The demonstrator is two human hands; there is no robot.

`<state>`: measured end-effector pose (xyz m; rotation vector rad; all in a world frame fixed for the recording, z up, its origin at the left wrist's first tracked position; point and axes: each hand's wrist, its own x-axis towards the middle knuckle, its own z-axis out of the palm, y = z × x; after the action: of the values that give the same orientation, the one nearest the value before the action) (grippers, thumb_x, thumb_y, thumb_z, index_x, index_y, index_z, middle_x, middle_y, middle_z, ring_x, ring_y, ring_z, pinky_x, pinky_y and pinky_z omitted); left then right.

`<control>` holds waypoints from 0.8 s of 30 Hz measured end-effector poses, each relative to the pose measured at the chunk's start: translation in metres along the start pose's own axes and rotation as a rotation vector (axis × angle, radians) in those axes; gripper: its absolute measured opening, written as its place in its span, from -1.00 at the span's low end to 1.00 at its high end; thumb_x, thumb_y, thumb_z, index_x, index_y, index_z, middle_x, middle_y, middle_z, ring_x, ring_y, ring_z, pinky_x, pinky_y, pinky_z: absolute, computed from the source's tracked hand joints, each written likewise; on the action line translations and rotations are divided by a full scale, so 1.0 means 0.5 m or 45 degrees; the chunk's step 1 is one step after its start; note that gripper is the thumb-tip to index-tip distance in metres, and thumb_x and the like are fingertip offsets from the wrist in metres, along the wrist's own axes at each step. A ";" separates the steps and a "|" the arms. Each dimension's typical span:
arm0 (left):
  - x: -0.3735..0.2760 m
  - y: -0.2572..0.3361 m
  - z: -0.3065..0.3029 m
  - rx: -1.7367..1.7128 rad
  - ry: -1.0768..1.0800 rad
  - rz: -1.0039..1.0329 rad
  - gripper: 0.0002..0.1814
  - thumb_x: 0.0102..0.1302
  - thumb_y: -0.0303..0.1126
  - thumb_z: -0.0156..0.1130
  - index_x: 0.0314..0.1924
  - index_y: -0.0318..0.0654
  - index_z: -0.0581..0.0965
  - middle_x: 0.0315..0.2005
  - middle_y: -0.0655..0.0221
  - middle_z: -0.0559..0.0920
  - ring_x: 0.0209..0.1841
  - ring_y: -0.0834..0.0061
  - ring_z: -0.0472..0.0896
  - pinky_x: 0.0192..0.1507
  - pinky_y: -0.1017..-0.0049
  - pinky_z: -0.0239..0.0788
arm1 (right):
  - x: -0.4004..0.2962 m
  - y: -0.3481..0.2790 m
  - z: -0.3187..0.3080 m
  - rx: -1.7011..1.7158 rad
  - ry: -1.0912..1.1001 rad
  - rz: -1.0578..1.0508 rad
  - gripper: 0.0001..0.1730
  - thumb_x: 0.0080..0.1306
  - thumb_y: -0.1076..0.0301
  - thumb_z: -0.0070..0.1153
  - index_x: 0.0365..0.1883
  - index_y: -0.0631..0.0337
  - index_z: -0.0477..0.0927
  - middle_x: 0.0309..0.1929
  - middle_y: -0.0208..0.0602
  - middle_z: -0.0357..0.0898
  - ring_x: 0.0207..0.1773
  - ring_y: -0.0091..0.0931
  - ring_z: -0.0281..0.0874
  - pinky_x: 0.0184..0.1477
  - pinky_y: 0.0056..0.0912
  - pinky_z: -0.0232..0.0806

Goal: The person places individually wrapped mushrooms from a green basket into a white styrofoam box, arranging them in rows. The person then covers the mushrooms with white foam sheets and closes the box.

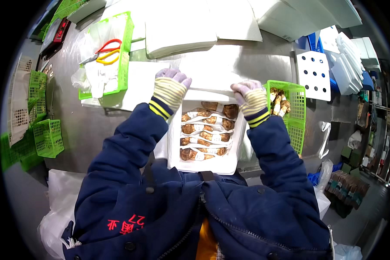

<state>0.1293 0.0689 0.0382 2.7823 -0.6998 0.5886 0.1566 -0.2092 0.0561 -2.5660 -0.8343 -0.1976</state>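
Observation:
Both hands wear striped knit gloves. My left hand (pixel 171 87) and my right hand (pixel 249 96) are closed on the two ends of a white paper sheet (pixel 211 93), stretched across the far end of a white foam box (pixel 175 146). Inside the box lie rows of brown mushrooms (pixel 195 128) with small white labels, parted by folded white paper. At the right, a green plastic basket (pixel 295 122) beside my right hand holds more mushrooms (pixel 281 103).
Red-and-yellow-handled scissors (pixel 108 52) lie on white material in a green basket (pixel 123 71) at left. White paper stacks (pixel 182 29) stand beyond the box. A perforated white panel (pixel 314 76) is at right. A scale (pixel 57 34) sits far left on the metal table (pixel 68 107).

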 end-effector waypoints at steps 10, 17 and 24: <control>0.285 -0.163 0.027 -1.051 0.129 -1.129 -0.82 0.25 -0.45 0.23 -0.14 -0.24 0.63 -0.40 0.36 0.68 -0.31 0.59 0.60 -0.20 0.60 0.42 | 0.339 0.119 -0.058 0.161 0.131 0.385 -0.77 0.28 0.31 0.13 -0.09 -0.07 0.65 -0.15 -0.31 0.65 -0.19 -0.38 0.60 0.00 -0.37 0.42; 0.088 -0.035 -0.014 -0.625 0.100 -0.245 -0.76 0.13 -0.57 0.26 -0.16 -0.21 0.59 -0.20 0.24 0.62 -0.13 0.27 0.58 -0.02 0.37 0.43 | 0.080 0.040 -0.044 0.223 0.247 -0.145 -0.75 0.02 0.49 0.20 -0.29 0.06 0.61 -0.29 -0.26 0.63 -0.21 -0.25 0.55 -0.07 -0.24 0.39; 0.001 0.060 -0.008 0.295 -0.419 0.017 -0.67 0.08 -0.37 0.13 -0.11 -0.21 0.57 -0.16 0.30 0.60 -0.03 0.26 0.54 -0.11 0.21 0.37 | -0.027 0.000 0.042 -0.317 -0.423 -0.063 -0.81 0.17 0.39 0.01 -0.24 0.03 0.58 -0.19 -0.33 0.60 -0.07 -0.28 0.53 0.00 -0.17 0.33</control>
<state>0.1137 0.0439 0.0452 3.1338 -0.7553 0.2252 0.1456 -0.2070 0.0335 -2.8605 -1.0508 0.1239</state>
